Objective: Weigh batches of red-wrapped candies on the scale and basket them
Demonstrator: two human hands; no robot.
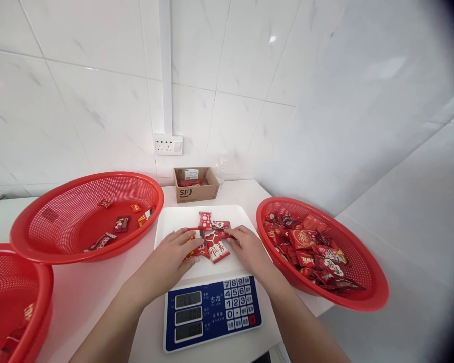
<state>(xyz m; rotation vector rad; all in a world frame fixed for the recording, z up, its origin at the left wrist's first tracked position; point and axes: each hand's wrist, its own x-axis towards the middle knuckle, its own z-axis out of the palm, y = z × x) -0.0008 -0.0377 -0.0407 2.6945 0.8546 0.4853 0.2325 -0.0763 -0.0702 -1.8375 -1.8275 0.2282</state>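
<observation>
A small pile of red wrapped candies (216,246) lies on the white pan (170,218) of a digital scale. My left hand (178,250) reaches over the pile's left side, fingers stretched out and apart, touching red and yellow wrappers. On the other side my right hand (249,252) has bent, parted fingers, with its fingertips at the edge of a small dark red packet (223,233). A pink-red packet (205,220) lies at the back of the pile. Below the hands is the scale's blue panel (214,312) with keys and grey displays; their digits are hard to read.
To the right, a red basket (378,290) holds many red packets. A red basket (87,180) at the left holds several scattered candies; another red basket (41,282) is cut off nearer me. Behind the scale stands a cardboard box (196,193), below a wall socket (168,144).
</observation>
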